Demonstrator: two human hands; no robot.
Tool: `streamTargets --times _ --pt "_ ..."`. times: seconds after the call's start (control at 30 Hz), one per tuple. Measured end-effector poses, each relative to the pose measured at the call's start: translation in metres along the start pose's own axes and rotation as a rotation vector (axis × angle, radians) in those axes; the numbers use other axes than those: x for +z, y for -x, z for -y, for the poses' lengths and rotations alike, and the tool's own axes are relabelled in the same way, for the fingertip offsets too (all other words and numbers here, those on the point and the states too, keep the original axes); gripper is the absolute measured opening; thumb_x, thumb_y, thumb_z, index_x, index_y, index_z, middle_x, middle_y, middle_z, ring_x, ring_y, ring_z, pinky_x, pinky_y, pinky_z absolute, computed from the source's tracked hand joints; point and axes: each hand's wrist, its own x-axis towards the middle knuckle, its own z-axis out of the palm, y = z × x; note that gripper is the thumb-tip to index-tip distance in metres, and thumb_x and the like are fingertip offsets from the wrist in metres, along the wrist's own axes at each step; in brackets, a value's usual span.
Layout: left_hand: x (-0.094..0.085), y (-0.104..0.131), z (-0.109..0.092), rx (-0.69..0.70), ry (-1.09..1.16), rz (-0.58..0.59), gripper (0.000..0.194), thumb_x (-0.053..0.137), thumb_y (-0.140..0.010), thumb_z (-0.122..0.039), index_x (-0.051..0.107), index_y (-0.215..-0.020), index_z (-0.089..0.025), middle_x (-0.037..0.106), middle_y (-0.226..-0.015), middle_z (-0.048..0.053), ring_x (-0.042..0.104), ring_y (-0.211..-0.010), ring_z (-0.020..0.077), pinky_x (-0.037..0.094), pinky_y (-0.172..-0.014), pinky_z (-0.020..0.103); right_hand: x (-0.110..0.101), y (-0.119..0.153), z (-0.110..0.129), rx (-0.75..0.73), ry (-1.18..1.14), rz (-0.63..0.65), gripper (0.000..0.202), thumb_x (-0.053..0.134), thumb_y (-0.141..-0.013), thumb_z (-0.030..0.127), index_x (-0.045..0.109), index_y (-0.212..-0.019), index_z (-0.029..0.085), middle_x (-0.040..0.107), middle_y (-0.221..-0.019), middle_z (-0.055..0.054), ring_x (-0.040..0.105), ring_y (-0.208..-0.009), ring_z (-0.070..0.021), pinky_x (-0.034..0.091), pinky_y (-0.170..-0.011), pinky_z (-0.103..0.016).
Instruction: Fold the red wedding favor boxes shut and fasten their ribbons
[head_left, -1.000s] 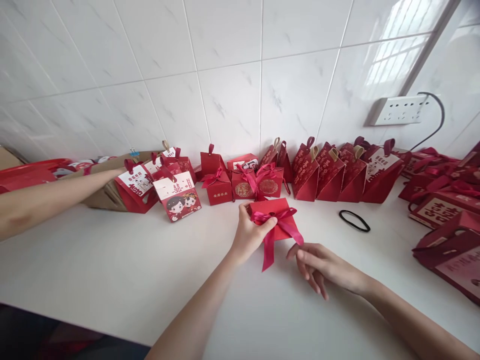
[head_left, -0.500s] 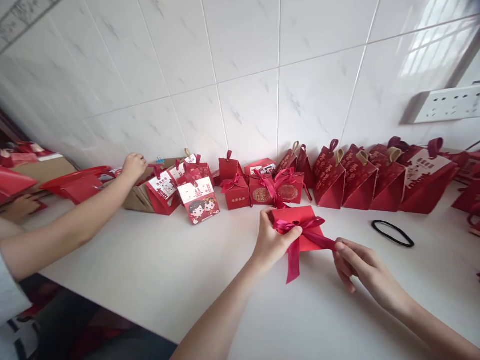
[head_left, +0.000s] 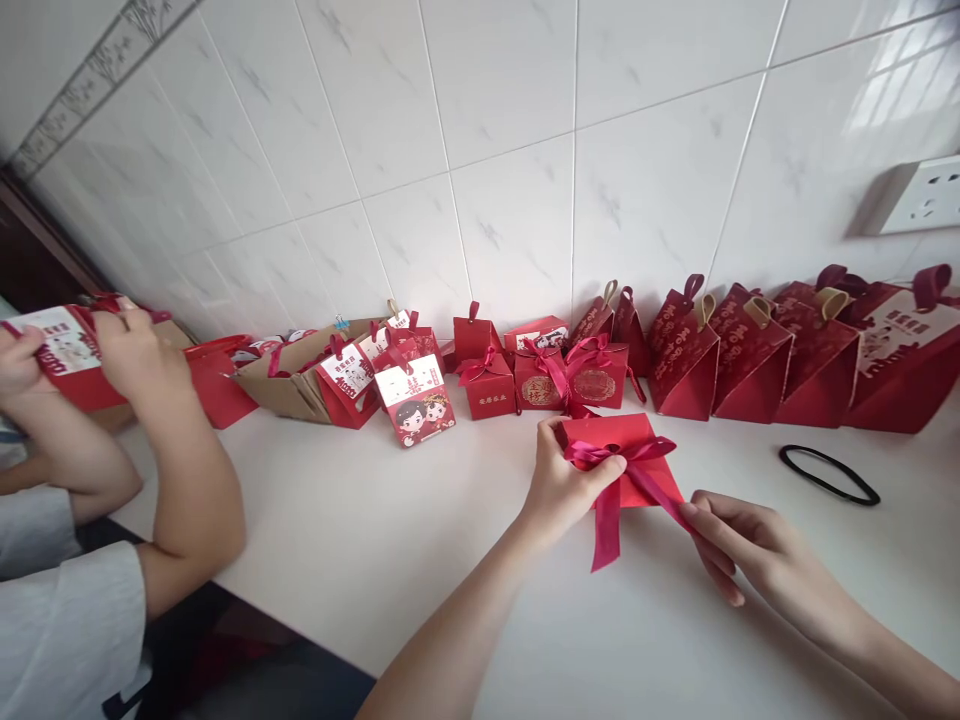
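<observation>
A small red gift box (head_left: 637,490) is held just over the white table, tilted toward me. My left hand (head_left: 566,475) grips it from the left, thumb pressing on the bow at its top. That bow is of dark pink ribbon (head_left: 607,530), with one tail hanging down the front. Between thumb and fingertips, my right hand (head_left: 739,540) pinches the other tail, drawn out to the lower right of the box. The far side of the box and some left fingers are hidden.
Behind stand small boxes with ribbon bows (head_left: 491,390), a box with cartoon figures (head_left: 416,400) and a row of red boxes (head_left: 682,360). A black elastic loop (head_left: 829,472) lies at right. At left, another person's hands (head_left: 139,350) hold a red-and-white box (head_left: 71,350) near a cardboard box (head_left: 277,385).
My right hand has drawn the ribbon tail slightly down and right. The other person's arm has pulled back left, and their hands now hold a box. My view has shifted a little left.
</observation>
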Motion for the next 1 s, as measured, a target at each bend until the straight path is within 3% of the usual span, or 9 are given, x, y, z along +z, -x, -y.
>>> streamTargets --times 0.37,0.6,0.77,1.0 --pt "0.001 -0.004 0.001 0.06 -0.049 -0.054 0.047 0.077 -0.069 -0.022 0.042 -0.101 -0.021 0.062 -0.105 0.006 0.063 -0.1 0.0186 0.049 -0.088 0.032 0.002 0.002 0.008 -0.034 -0.044 -0.012 0.059 0.046 -0.078 0.077 0.04 -0.061 0.021 0.043 -0.043 0.005 0.04 -0.039 -0.01 0.033 -0.048 -0.025" --pt "-0.003 -0.011 0.0 0.039 -0.116 -0.026 0.05 0.076 -0.071 -0.033 0.039 -0.103 -0.024 0.061 -0.104 0.003 0.064 -0.098 0.0186 0.049 -0.087 0.033 0.0 -0.003 0.012 -0.12 -0.172 0.089 0.039 0.059 -0.079 0.051 0.044 -0.063 0.019 0.041 -0.039 0.009 0.038 -0.033 -0.0057 0.029 -0.041 -0.019" --pt "-0.005 -0.011 -0.003 0.024 -0.179 -0.014 0.05 0.076 -0.071 -0.036 0.039 -0.103 -0.024 0.062 -0.108 0.004 0.065 -0.099 0.02 0.052 -0.084 0.033 -0.005 -0.002 0.013 -0.123 -0.201 0.107 0.042 0.064 -0.076 0.05 0.043 -0.057 0.019 0.045 -0.042 0.007 0.042 -0.034 -0.0069 0.032 -0.041 -0.02" --pt "0.002 0.0 -0.002 0.06 -0.201 0.141 0.058 0.075 -0.072 -0.038 0.04 -0.115 -0.026 0.064 -0.108 0.004 0.067 -0.095 0.0193 0.054 -0.083 0.033 -0.019 -0.002 0.022 -0.161 -0.279 -0.226 0.058 0.046 -0.08 0.075 0.041 -0.059 0.02 0.026 -0.049 0.008 0.036 -0.041 -0.0076 0.032 -0.041 -0.021"
